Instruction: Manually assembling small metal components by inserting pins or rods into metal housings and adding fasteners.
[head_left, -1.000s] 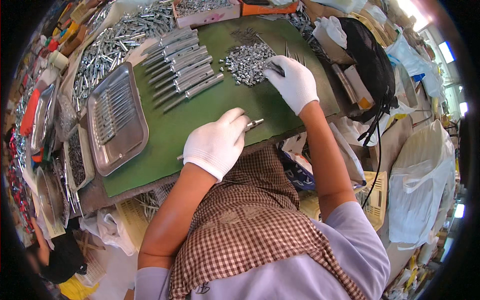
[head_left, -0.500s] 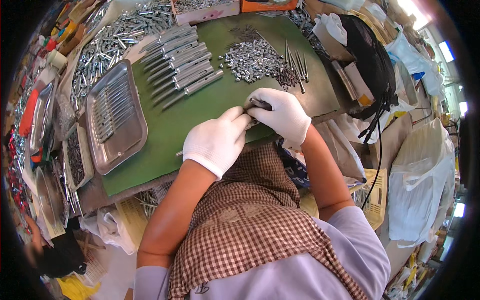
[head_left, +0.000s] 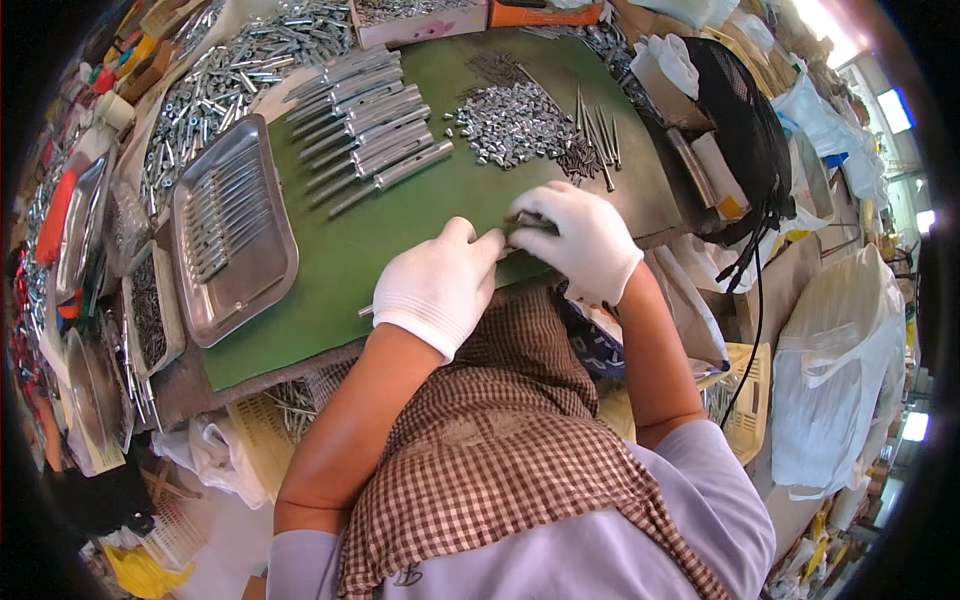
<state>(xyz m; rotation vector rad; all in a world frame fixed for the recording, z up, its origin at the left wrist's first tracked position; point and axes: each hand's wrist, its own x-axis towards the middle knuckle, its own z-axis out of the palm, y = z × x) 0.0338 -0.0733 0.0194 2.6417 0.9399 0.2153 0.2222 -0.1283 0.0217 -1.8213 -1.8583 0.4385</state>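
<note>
My left hand, in a white knit glove, is closed around a thin metal rod whose end shows beside the wrist. At its fingertips, my gloved right hand is bent round a small dark piece that I cannot make out. Both hands are close together over the near edge of the green mat. Beyond them lie a row of metal tubes with thin rods, a heap of small silver metal sleeves, and dark little pins.
A steel tray with a row of metal rods stands at left. Loose metal parts are piled behind it. Several long screws lie right of the heap. A black mesh bag and a white plastic bag are at right.
My right hand has shifted slightly right and its fingers have drawn a little apart from the left hand's. My left hand keeps its grip on the rod.
</note>
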